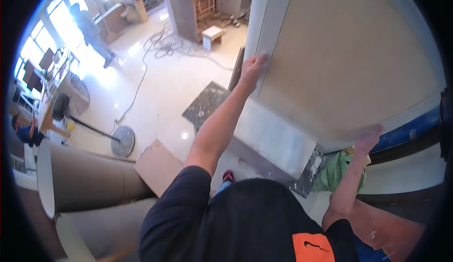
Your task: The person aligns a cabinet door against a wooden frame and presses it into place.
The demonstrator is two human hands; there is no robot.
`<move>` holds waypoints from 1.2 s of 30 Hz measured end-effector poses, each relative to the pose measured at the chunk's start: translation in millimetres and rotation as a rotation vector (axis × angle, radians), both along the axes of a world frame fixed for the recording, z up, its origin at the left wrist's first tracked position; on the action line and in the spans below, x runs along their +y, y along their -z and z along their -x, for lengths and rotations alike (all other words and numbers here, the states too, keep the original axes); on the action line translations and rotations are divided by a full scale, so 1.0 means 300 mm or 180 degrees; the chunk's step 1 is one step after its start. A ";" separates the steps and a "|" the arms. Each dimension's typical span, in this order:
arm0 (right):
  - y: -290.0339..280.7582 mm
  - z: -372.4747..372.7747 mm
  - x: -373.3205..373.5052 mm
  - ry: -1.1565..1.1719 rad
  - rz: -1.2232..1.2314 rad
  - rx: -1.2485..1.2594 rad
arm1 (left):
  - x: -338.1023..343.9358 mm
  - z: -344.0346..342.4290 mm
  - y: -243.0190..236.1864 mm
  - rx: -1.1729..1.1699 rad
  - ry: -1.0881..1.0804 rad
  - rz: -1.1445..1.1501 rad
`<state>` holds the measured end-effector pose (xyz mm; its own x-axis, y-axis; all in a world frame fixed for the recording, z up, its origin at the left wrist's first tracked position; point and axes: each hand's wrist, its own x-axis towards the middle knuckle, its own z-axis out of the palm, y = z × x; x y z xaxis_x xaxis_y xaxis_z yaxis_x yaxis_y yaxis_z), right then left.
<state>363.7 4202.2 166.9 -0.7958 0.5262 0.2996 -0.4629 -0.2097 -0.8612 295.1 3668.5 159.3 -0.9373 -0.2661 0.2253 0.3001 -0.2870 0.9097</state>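
Note:
A large beige panel (349, 49) with a pale border stands tilted in front of me, filling the upper right. My left hand (254, 69) is closed around its left edge, where a white side strip runs upward. Lower down on the right, my right hand (369, 139) grips the panel's bottom edge; its fingers are partly hidden and a little blurred. Beneath the panel lies a white block-like board (276, 132), resting on a dark, paint-spattered slab (309, 172). A green plastic bag (332, 173) sits right beside my right forearm.
Large grey cylinders (94, 177) lie at lower left beside a thin brown board (158, 165). A stand with a round base (123, 140) and a loose cable (141, 80) occupy the floor. Farther off are a workbench (184, 14), a small stool (212, 33) and two people.

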 end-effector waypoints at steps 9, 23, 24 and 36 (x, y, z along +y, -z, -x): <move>0.031 0.178 -0.084 0.0516 -0.0546 -0.0184 | 0.011 0.214 0.107 -0.0376 -0.0060 0.0158; 0.003 0.361 -0.093 0.0643 -0.0406 -0.0348 | 0.108 0.365 0.073 -0.0807 -0.0370 0.0198; -0.010 0.369 -0.130 0.0645 -0.0460 -0.0395 | 0.083 0.374 0.092 -0.0767 -0.0329 0.0169; -0.048 0.465 -0.156 0.0369 -0.0560 -0.0713 | 0.054 0.463 0.195 -0.0533 -0.0119 0.0455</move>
